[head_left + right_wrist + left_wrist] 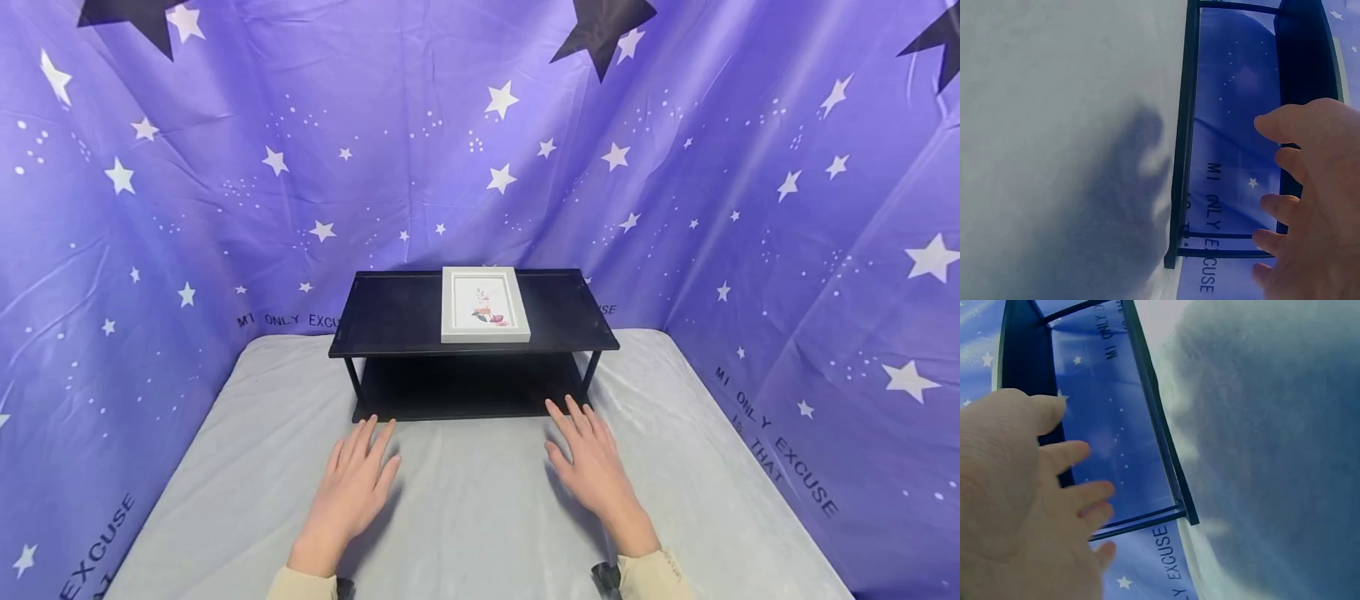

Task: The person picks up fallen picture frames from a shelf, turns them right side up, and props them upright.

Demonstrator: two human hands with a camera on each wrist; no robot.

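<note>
A white picture frame (485, 305) with a flower print lies flat on the top board of a black two-tier shelf (397, 312). My left hand (351, 483), fingers spread, is held before the shelf's front left corner and holds nothing. Opposite it, my right hand (592, 462) is before the front right corner, fingers also extended and nothing in them. In the left wrist view, the left hand (1029, 494) overlaps the shelf (1163, 437). The right wrist view has the right hand (1316, 200) in front of the shelf (1185, 137), with a shadow on the cloth.
A pale grey cloth (465, 517) covers the table under the shelf. Purple curtains (420, 125) with white stars and black lettering hang behind and along both sides. The shelf's lower board (465, 387) sits near the table surface, between dark posts.
</note>
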